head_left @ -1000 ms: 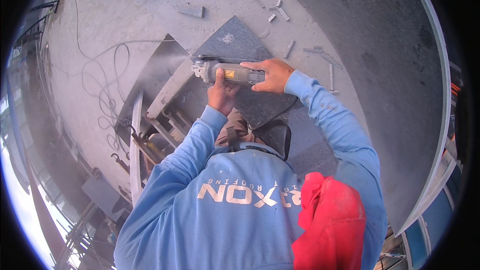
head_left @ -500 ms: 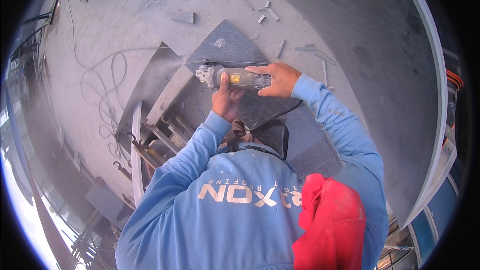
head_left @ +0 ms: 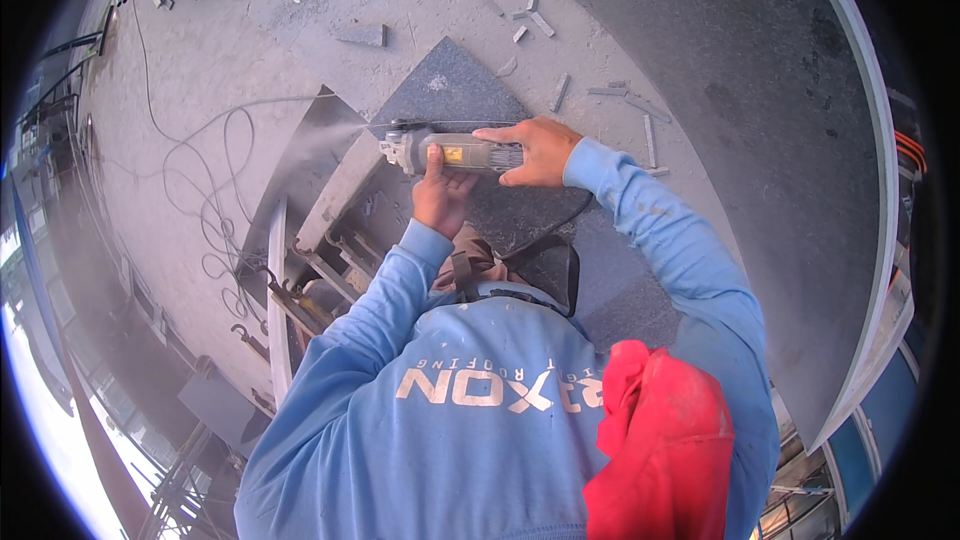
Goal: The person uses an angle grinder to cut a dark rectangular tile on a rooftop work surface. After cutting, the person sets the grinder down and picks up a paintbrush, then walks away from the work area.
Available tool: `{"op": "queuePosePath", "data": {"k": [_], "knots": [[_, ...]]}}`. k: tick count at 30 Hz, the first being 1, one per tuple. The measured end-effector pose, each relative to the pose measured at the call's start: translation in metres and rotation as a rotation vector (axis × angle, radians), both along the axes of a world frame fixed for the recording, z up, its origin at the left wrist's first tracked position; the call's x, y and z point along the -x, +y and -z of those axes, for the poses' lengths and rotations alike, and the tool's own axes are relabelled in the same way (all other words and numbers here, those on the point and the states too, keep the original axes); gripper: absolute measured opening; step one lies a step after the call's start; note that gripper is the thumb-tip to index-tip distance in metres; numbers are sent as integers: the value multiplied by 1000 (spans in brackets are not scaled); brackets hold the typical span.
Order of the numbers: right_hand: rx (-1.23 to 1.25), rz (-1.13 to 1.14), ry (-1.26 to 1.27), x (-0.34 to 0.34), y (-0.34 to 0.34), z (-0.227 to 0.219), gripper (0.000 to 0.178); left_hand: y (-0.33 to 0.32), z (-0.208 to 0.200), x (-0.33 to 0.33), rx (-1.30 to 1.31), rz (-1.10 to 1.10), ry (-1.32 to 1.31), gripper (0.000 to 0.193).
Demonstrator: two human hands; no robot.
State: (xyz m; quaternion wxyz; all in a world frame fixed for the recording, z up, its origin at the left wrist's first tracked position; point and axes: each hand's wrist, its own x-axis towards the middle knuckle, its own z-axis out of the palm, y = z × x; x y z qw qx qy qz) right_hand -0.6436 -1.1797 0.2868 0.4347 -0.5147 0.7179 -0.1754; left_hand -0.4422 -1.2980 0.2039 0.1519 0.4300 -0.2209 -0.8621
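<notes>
On a dusty grey floor (head_left: 240, 55), we are seeing a grinder (head_left: 485, 155) lying over a dark slab (head_left: 445, 73), its long axis running left to right. The left hand (head_left: 438, 202), nearer the disc (head_left: 404, 124), is grasping its body; the right hand's (head_left: 547, 150) fingers are clasping its rear.

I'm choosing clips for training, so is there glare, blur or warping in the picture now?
Head view: white glare blows out the lower left edge; head view: pale dust hazes the area left of the angle grinder; head view: the pale edge of the large dark slab bows near the rim, and the corners are black.
</notes>
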Motion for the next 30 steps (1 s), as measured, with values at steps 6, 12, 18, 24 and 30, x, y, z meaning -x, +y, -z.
{"op": "queuePosePath", "data": {"k": [6, 12, 18, 24, 30], "knots": [[84, 4, 20, -8, -14, 17, 81, -16, 7, -7, 13, -13, -12, 67], [14, 12, 7, -5, -9, 6, 81, -10, 3, -3, 3, -11, -38, 67], [-66, 32, -7, 3, 14, -21, 82, 10, -10, 4, -45, 63, 32, 72], [-65, 45, 24, 6, 22, -22, 83, 18, -8, 8, -44, 72, 51, 69], [-72, 27, 11, 4, 17, -14, 83, 13, -3, 5, -15, 65, 45, 65]]}}
